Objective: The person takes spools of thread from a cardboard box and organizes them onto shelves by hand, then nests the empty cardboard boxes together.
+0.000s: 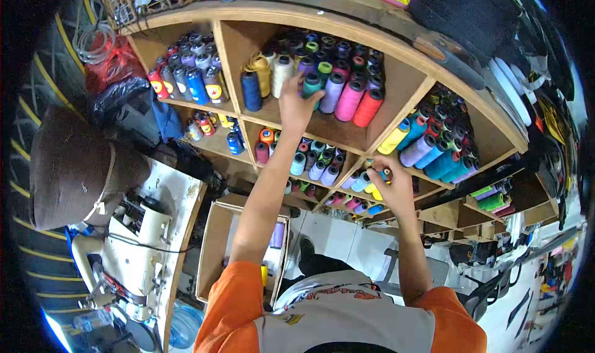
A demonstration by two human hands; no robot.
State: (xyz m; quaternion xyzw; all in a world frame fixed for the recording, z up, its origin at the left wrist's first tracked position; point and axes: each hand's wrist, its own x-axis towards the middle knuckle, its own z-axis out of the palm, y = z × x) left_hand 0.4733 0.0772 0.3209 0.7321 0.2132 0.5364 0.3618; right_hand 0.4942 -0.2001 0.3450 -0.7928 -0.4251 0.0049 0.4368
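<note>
The wooden shelf unit [227, 68] is holding many thread cones, grouped by compartment. In its upper middle compartment, the person's left hand [299, 108] is hovering at a dark green thread cone [312, 87], which is standing at the front of the group. The fingers are sitting spread, with the thumb set apart from the rest; whether they are touching the cone, I cannot tell. In this same compartment of the shelf unit, a lilac cone [333, 93], a pink cone [350, 100] and a red cone [370, 108] are standing to the right, while a cream cone [282, 71] and a navy cone [251, 91] are standing to the left.

The right hand [396, 183] is hanging before the lower part of the shelf unit, its fingers curling inward with thumb and forefinger close together; whether they are pinching anything, I cannot tell. Just above it, a yellow cone [395, 136] is lying in the shelf unit's right compartment.

On the near side of the shelf unit, an open cardboard box [211, 248] is holding a purple cone [277, 235]. To the shelf unit's left, a white sewing machine [152, 229] is resting on a worktop [192, 210].
</note>
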